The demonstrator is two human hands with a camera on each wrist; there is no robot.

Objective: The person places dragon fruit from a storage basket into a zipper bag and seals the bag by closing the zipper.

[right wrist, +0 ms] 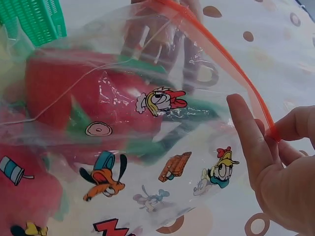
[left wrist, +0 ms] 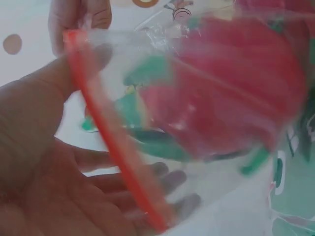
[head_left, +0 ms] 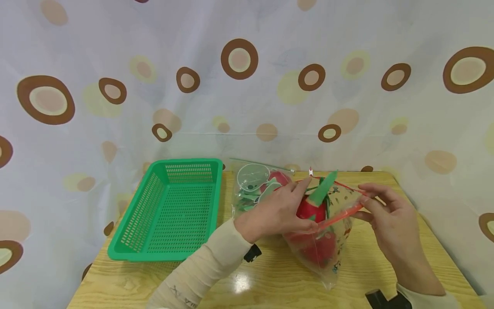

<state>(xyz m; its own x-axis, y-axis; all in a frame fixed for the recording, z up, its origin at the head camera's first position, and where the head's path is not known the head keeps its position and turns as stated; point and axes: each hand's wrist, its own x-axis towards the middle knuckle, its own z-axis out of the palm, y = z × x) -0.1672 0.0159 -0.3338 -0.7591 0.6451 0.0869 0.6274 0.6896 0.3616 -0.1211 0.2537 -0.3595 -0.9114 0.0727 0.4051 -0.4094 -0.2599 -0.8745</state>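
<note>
A clear zip bag point(head_left: 341, 240) with a red-orange zip edge and cartoon prints stands upright on the table, its mouth spread. Inside it are red dragon fruits point(head_left: 310, 210) with green pointed leaves, one leaf poking up past the mouth. At the left of the mouth is my left hand point(head_left: 279, 210), thumb and fingers spread apart; the left wrist view shows its fingertips point(left wrist: 172, 182) through the plastic. My right hand point(head_left: 393, 225) pinches the right end of the zip edge point(right wrist: 253, 93) between thumb and fingers.
Behind the left hand lies another clear zip bag point(head_left: 241, 171) with a green zip, printed sunglasses and something red inside. On the left, a green plastic basket point(head_left: 218, 201) sits on the wooden table point(head_left: 278, 292). A dotted cloth point(head_left: 247, 111) hangs behind.
</note>
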